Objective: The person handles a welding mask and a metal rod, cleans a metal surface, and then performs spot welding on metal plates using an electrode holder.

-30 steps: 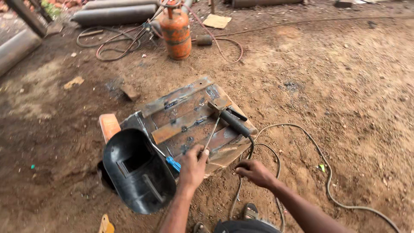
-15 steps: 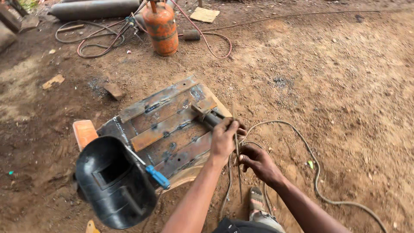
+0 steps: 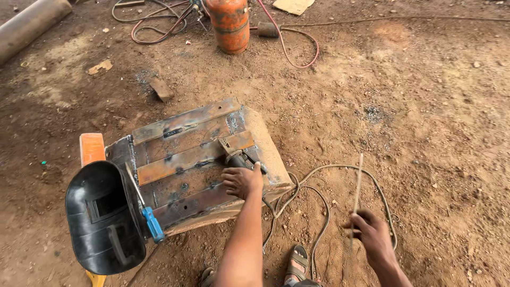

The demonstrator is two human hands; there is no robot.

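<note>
Left hand [image 3: 241,180] is closed around the electrode holder [image 3: 241,159] resting on the rusty steel plate assembly [image 3: 186,159], apparently steadying it, while right hand [image 3: 372,234], right of the plate, pinches a welding rod [image 3: 357,191] upright, seemingly for loading.

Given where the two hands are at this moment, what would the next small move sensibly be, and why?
Probably bringing the thin rod across to the electrode holder. The right hand pinches the rod upright over the dirt, apart from the steel workpiece, while the left hand rests on the holder there.
</note>
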